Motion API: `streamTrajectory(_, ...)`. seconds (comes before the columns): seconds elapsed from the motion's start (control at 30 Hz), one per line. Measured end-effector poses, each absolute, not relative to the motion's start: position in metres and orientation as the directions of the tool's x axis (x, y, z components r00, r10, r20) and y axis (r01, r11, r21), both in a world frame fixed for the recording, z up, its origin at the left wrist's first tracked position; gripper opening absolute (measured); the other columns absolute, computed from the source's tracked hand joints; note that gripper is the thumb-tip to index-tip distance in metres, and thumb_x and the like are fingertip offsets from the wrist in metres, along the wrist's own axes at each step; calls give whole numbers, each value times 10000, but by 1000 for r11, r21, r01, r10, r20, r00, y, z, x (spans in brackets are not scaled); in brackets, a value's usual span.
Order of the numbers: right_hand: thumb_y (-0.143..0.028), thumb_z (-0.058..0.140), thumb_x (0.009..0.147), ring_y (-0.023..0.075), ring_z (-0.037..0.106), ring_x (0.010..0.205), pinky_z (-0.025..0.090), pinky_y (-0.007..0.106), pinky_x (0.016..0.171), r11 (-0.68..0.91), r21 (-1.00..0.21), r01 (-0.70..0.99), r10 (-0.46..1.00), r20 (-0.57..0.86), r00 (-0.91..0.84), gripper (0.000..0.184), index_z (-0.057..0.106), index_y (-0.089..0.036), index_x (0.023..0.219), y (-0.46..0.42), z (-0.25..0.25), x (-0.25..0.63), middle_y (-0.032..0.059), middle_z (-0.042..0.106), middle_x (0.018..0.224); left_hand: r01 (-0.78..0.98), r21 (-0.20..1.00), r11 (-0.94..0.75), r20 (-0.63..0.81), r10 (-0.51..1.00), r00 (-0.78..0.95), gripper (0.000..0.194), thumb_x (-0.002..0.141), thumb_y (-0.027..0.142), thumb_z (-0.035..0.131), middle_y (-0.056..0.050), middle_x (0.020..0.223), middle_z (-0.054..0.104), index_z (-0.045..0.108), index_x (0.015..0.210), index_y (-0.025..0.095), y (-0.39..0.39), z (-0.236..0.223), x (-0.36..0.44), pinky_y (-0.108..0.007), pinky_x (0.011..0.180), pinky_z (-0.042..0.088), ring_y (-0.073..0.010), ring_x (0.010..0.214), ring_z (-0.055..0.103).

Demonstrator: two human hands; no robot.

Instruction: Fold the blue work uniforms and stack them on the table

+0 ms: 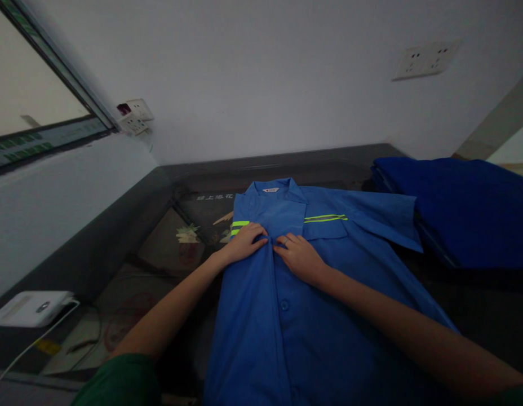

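A blue work shirt (282, 316) with yellow-green reflective stripes lies face up on a dark table (168, 248), collar toward the wall. My left hand (244, 241) rests on the shirt's left chest, its fingers pinched on the front placket near the top button. My right hand (299, 256), a ring on one finger, lies just right of the placket with fingertips pressed together on the cloth. The two hands almost touch at the shirt's centre line. The left side of the shirt is folded inward; the right sleeve spreads out.
A stack of folded dark blue garments (460, 208) sits at the right of the table. A white device (31, 307) with a cable lies at the left edge. Wall sockets (426, 59) and a second set of sockets (134, 115) are on the white wall. A window is at upper left.
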State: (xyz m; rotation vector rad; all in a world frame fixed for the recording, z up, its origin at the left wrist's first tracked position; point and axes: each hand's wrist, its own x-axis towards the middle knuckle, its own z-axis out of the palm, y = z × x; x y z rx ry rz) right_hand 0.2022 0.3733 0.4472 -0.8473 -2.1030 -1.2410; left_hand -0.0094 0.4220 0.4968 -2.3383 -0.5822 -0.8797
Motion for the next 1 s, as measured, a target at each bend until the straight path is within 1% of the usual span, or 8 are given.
streamTrajectory(0.13, -161, 440, 936, 276, 518, 1079, 442, 411, 846, 327, 592, 737, 252, 697, -671, 320, 646, -180, 1180, 375, 448, 203, 129, 581, 1266, 619, -385, -685, 735, 179, 654, 125, 909, 287, 507, -53, 917, 605, 577, 902, 183, 420, 491, -5, -357, 843, 434, -212, 898, 536)
streamTrajectory(0.3, -172, 476, 926, 253, 544, 1075, 459, 391, 866, 385, 513, 768, 265, 735, -624, 314, 662, -213, 1175, 373, 453, 209, 111, 610, 1227, 638, -368, -676, 793, 130, 595, 113, 880, 254, 544, -60, 999, 588, 538, 973, 192, 416, 483, -2, -361, 867, 439, -215, 960, 530)
streamTrajectory(0.43, -170, 528, 904, 232, 575, 1051, 474, 381, 895, 459, 486, 743, 242, 737, -632, 271, 687, -191, 1122, 373, 457, 215, 116, 637, 1170, 644, -414, -643, 799, 82, 596, 57, 886, 220, 524, -65, 1008, 579, 538, 933, 191, 413, 478, 1, -365, 883, 440, -216, 977, 523)
streamTrajectory(0.6, -131, 526, 890, 229, 602, 1054, 498, 399, 916, 498, 474, 726, 222, 740, -635, 277, 693, -175, 1107, 372, 455, 221, 118, 651, 1167, 707, -425, -566, 765, 193, 614, 126, 924, 179, 434, -72, 966, 611, 559, 939, 177, 402, 472, 7, -363, 850, 485, -218, 935, 568)
streamTrajectory(0.67, -128, 510, 896, 230, 607, 1075, 506, 395, 928, 505, 458, 731, 222, 750, -623, 298, 683, -167, 1136, 370, 453, 220, 116, 649, 1193, 721, -417, -553, 756, 230, 613, 151, 930, 176, 417, -87, 1022, 620, 565, 962, 174, 399, 468, 7, -373, 871, 497, -227, 980, 582)
streamTrajectory(0.77, -158, 484, 917, 229, 584, 1151, 491, 394, 981, 530, 458, 714, 179, 762, -622, 334, 645, -156, 1209, 368, 450, 214, 122, 620, 1263, 692, -378, -615, 771, 205, 603, 155, 912, 170, 450, -90, 1201, 581, 572, 1006, 192, 400, 466, 2, -385, 966, 478, -227, 1124, 553)
streamTrajectory(0.87, -217, 510, 920, 243, 496, 1272, 423, 430, 1063, 546, 526, 652, 137, 711, -689, 366, 605, -129, 1262, 371, 449, 204, 145, 541, 1360, 621, -298, -725, 803, 162, 574, 210, 905, 132, 419, -82, 1287, 540, 595, 998, 199, 409, 475, -6, -369, 1015, 457, -196, 1182, 534)
streamTrajectory(1.0, -290, 526, 924, 268, 409, 1342, 355, 512, 1098, 514, 595, 618, 190, 623, -758, 430, 546, -122, 1320, 380, 448, 197, 145, 455, 1435, 598, -294, -746, 801, 149, 580, 321, 898, 105, 390, -101, 1373, 498, 592, 1134, 185, 430, 501, -13, -400, 1103, 367, -188, 1290, 457)
